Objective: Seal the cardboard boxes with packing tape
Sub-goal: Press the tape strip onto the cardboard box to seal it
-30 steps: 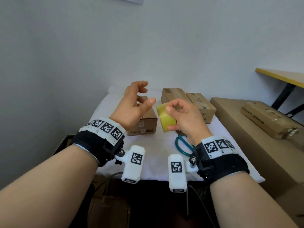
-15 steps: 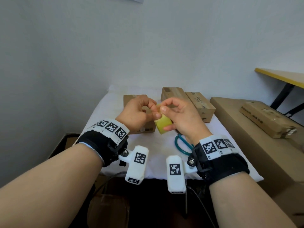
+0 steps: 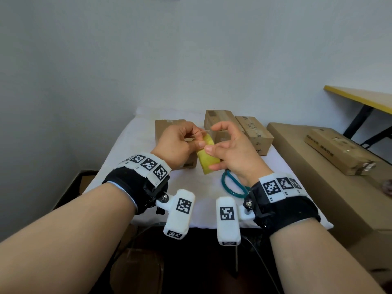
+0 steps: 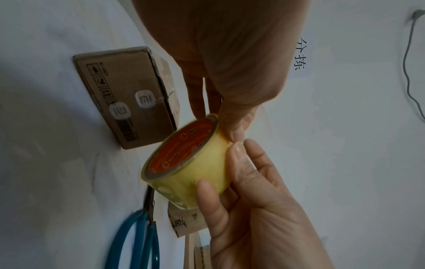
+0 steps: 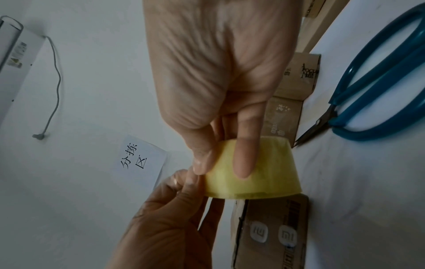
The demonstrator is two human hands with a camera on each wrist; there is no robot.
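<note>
My right hand (image 3: 212,147) grips a yellow roll of packing tape (image 3: 209,160) in the air above the white table (image 3: 131,149), thumb on one side and fingers on the other (image 5: 222,169). At the roll's upper edge, my left hand (image 3: 197,139) pinches the tape's free end with thumb and fingertips (image 5: 188,178). The orange core of the roll (image 4: 181,152) faces left. Three small cardboard boxes sit behind the hands: a left one (image 3: 167,128) with two white logo stickers (image 4: 128,102), a middle one (image 3: 218,117) and a right one (image 3: 254,132).
Teal-handled scissors (image 3: 231,186) lie on the table under my right wrist (image 5: 379,81). A large cardboard box (image 3: 314,172) stands to the right with a flat box (image 3: 337,151) on top. A yellow-edged table (image 3: 360,98) is behind it, and the wall is close behind the table.
My left hand came in from open and apart to pinch at the roll's edge. The roll tilted more upright and both hands rose slightly toward the boxes.
</note>
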